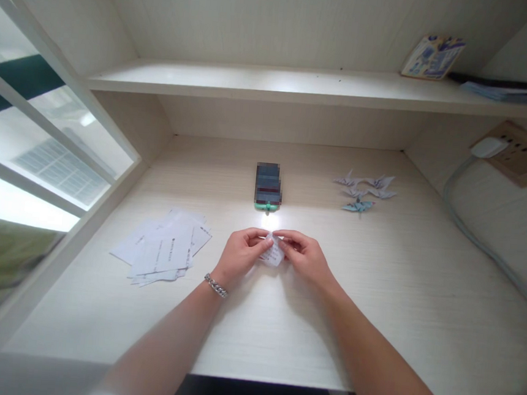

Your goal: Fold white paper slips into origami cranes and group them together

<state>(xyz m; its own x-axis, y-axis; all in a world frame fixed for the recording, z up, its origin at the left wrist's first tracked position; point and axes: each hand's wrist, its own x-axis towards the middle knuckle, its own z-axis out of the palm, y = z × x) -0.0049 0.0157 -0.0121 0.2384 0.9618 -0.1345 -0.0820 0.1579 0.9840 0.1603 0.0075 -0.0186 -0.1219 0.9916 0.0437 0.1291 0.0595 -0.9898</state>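
Note:
A small folded piece of white paper [273, 255] with printed lines is held up between both hands, near the middle of the desk. My left hand [246, 250] pinches its left side between thumb and fingers; a silver chain bracelet is on that wrist. On the other side, my right hand [303, 254] grips the right edge in the same way. The fingertips hide the paper's upper edges. Just beyond the hands lies a phone [268, 184] with a green edge at its near end, its screen blurred out.
Several loose printed sheets [161, 250] lie overlapping at the left. At the back right sit several folded paper cranes [369, 182], a bluish one [357, 206] nearest. A shelf [255, 80] spans the back, and a cable [464, 227] hangs from a wall socket [525, 154] at right.

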